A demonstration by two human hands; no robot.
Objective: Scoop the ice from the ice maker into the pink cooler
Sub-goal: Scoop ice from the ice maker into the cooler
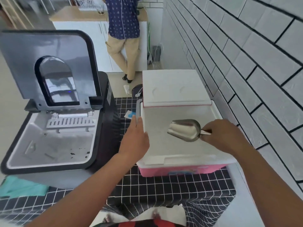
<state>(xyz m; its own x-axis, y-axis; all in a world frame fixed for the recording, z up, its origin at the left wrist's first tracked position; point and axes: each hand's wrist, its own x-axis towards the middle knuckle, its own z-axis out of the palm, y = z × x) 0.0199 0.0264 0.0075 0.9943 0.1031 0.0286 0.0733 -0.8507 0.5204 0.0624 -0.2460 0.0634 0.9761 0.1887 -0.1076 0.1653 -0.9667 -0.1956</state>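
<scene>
Cooler lid (173,86) upright behind scoop (184,129)

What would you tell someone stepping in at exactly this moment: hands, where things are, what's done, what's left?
Left hand: open, fingers straight, resting on the left rim of the pink cooler.
Right hand: grips the handle of the metal scoop, held over the cooler's open interior. No ice is visible in the scoop.
Ice maker: on the left, lid up; its bin looks almost empty, with no clear ice cubes visible.
Cooler: on the checked cloth, white lid open and leaning back.
Done: both are opened; how much ice has been moved cannot be told.
Left: check the bin for remaining ice, scoop any across, and close up.
</scene>
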